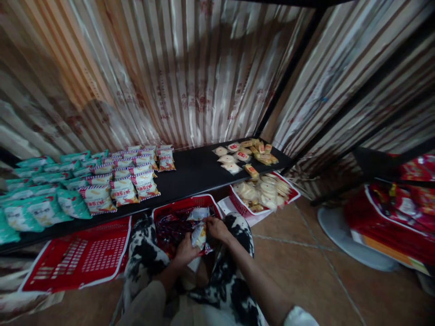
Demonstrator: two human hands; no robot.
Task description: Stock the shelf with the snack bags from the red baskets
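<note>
Both of my hands are on a white and yellow snack bag, above a red basket between my knees. Its lower left side is in the closed fingers of my left hand. At its upper right edge, my right hand has its fingers pinched together. Dark purple packets fill much of the basket, and another pale packet lies at its back. On the black shelf ahead stand rows of white snack bags with red and blue edges, beside teal bags at the left.
Wrapped round cakes and yellow packets lie on the shelf's right part. A red basket of round wrapped snacks sits below them. A red basket lies at left, a loaded red basket at right.
</note>
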